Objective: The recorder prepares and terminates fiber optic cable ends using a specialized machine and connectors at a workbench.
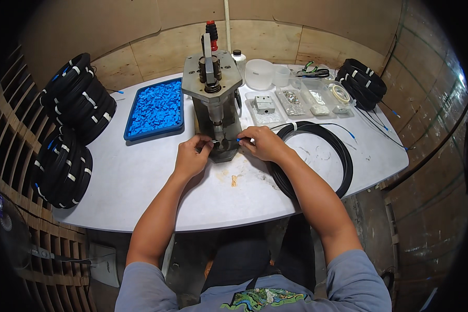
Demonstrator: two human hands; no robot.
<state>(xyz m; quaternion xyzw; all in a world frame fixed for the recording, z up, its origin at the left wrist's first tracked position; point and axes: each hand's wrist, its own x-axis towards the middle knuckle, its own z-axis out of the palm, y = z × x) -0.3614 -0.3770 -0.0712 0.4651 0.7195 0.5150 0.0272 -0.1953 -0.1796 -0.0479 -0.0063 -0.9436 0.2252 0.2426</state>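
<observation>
A grey metal hand press [211, 96] stands on the white table, its lever and plunger above a low base. At the left side of that base, my left hand [193, 156] is closed in a pinch near the plunger tip; what its fingertips hold is too small to make out. On the base's right side, my right hand [264, 143] pinches a cable end with a small blue connector [239, 139] pointing toward the plunger. A coil of black cable [345, 156] lies flat beside and partly under my right forearm, another blue-tipped end lying loose at its upper right.
A dark blue tray [129, 133] full of small blue pieces sits left of the press. Stacks of tied black coils [78, 99] stand at the left; more coils [361, 83] are at the right. Behind my right hand are clear plastic boxes [291, 100] and a white tub [259, 74].
</observation>
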